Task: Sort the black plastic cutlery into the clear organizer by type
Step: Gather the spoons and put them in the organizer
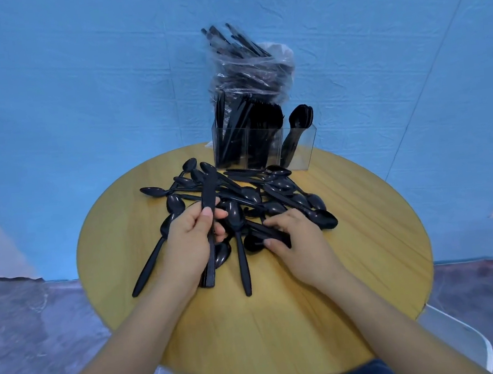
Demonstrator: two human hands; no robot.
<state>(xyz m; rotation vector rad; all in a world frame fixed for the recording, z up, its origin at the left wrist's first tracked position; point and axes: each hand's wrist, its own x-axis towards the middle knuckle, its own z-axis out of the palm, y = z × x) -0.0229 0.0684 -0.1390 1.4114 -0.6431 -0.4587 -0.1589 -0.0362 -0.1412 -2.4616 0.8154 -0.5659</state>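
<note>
Black plastic spoons [235, 206] lie in a loose heap on the round wooden worktop [369, 249] before us. Our left hand [192, 239] grips a bundle of spoon handles [209, 209], its fingers [221, 229] curled round them and the thumb laid along the top, so that the bundle stands tilted away from us with its lower ends on the wood. Our right hand [297, 242] rests on the near right side of the heap, thumb and forefinger closed on the handle of one spoon [270, 234] lying flat there. Behind the heap, at the far edge, stands the clear organizer [302, 152]: its left compartments are packed with dark upright cutlery, partly under a crumpled clear plastic bag [256, 65], and its right compartment holds a few spoons with bowls up. We see no readable writing or brand on any of these things.
</note>
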